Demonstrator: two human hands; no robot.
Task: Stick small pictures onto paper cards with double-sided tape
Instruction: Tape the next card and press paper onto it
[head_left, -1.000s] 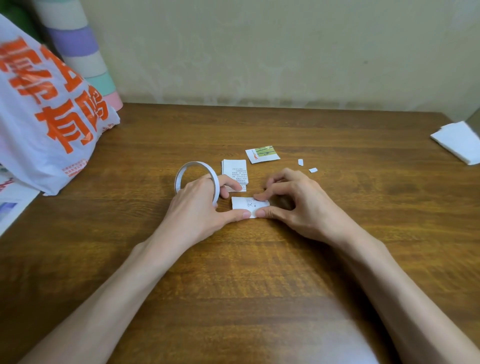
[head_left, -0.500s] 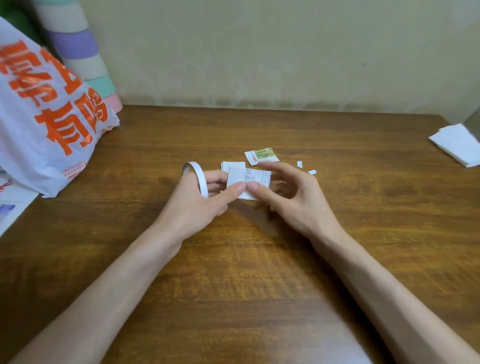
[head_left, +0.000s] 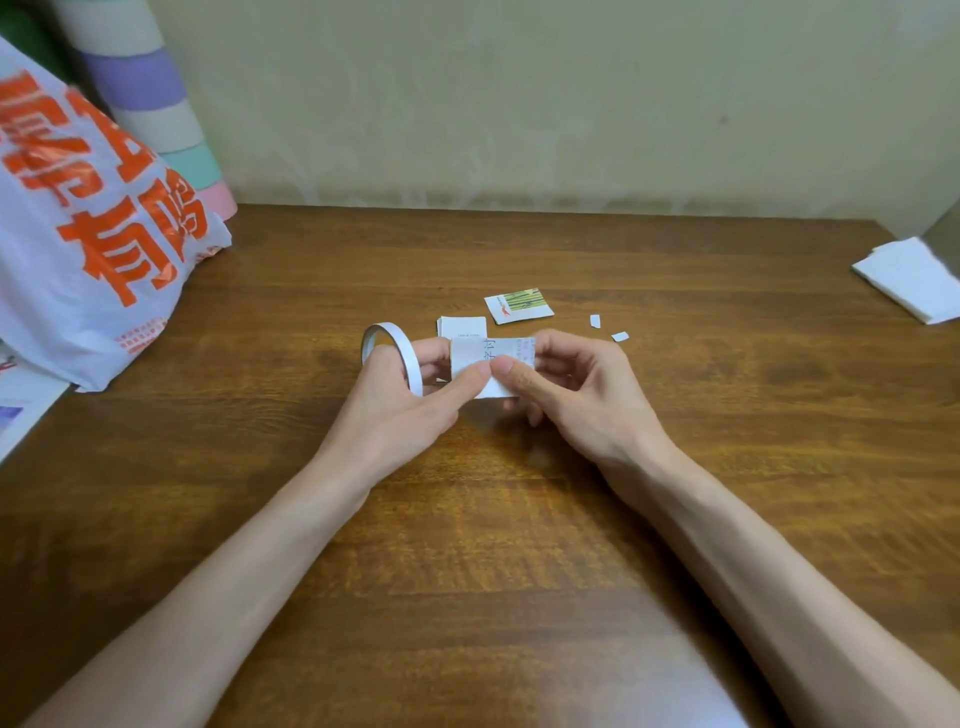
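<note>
Head view.

Card (head_left: 467, 354): small white printed slip, pinched at both ends and seemingly held just above the counter (head_left: 519, 545), in front of the stack (head_left: 462, 326).

Progress: early, by my estimate. The picture (head_left: 519, 305), green and orange, lies loose on the counter beyond the stack and well apart from the card, so it is not yet stuck down. Whether tape already sits on the card cannot be told. The stack remains to be done.

Left hand (head_left: 400, 415): clenched. The thumb presses the card's left end against the fingers (head_left: 434, 358), and the tape roll (head_left: 397, 351) sits looped over those fingers.

Right hand (head_left: 576, 400): curled, with the thumb on top pinching the card's right end against fingers behind it.

Scraps (head_left: 595, 321): two white bits, right of the picture.

Bag (head_left: 93, 249): white plastic with orange print, at the far left.

Folded paper (head_left: 914, 280): at the far right edge.
</note>
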